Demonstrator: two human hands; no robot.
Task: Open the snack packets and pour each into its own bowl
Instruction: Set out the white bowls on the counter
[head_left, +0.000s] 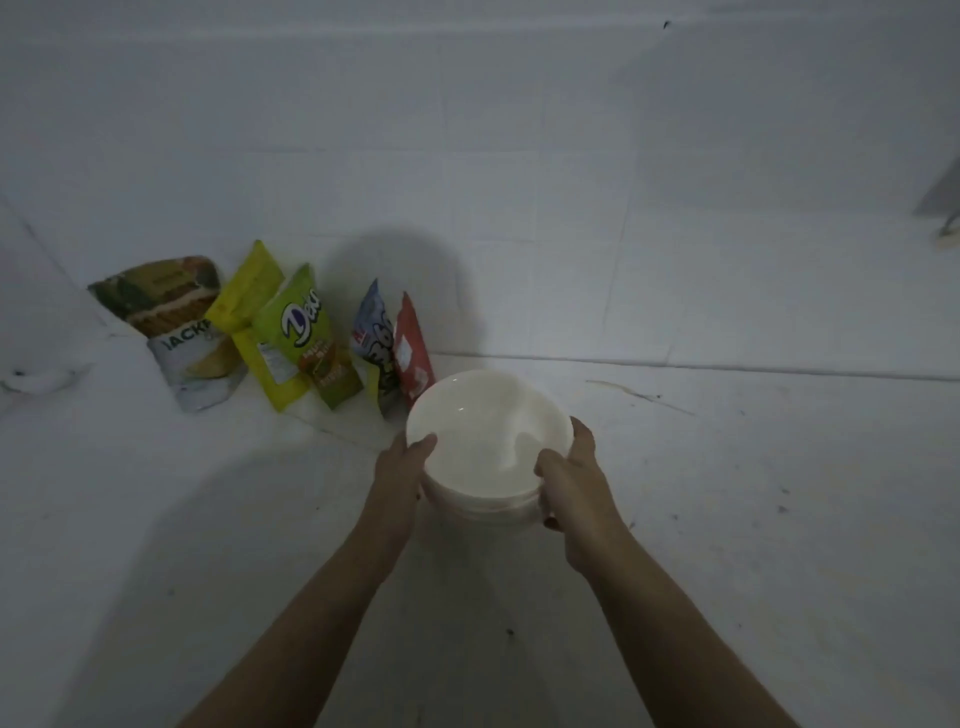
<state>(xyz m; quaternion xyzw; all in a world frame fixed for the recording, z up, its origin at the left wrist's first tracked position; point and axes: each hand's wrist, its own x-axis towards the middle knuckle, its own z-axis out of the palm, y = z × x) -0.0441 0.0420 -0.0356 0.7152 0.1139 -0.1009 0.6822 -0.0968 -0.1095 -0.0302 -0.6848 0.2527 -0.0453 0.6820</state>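
A stack of white bowls (485, 441) is held between both hands at the centre of the frame.

The left hand (402, 467) is clasped on the stack's left rim, its thumb laid over the edge, and the right hand (574, 480) is clasped on the right side, its fingers (553, 465) wrapped around the wall. The rims of lower bowls are seen beneath the top one. Left of centre, five unopened snack packets are stood against the white tiled wall (571, 182): a white-and-green cracker packet (179, 332), a yellow packet (249, 317), a green packet (306, 338), a blue-and-white packet (376, 343) and a red packet (413, 353), the last just behind the bowls. Everything is set over a white surface (753, 493).
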